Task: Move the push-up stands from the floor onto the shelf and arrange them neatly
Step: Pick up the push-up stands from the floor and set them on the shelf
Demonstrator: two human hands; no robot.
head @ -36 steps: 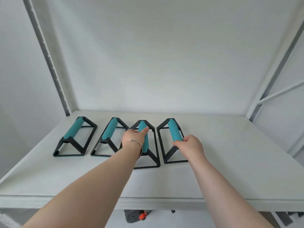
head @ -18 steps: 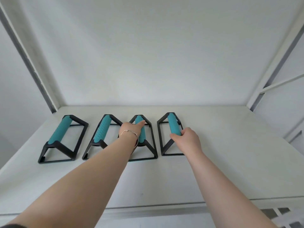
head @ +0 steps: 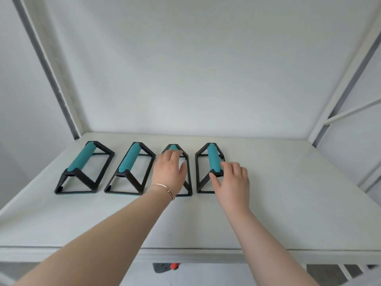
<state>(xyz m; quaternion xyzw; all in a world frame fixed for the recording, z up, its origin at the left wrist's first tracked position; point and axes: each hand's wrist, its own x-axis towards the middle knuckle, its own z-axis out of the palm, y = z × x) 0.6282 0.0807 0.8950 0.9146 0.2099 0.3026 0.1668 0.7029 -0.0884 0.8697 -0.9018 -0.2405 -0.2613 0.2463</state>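
Bright, soft, even light from no clear source; wide-angle bend at the edges.
The flat white shelf board (head: 288,203) shows no glare, and the black triangular push-up stands with teal grips (head: 129,159) cast only faint shadows. The grey-white metal uprights (head: 56,83) lean outward near the corners. The fingers of the left hand (head: 169,172) and right hand (head: 233,182) look slightly smeared.

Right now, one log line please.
four black-and-teal push-up stands: on white shelf | left hand: open over third | right hand: open by fourth

Bare forearms, no sleeves, thin gold bracelet (head: 164,187) on left wrist
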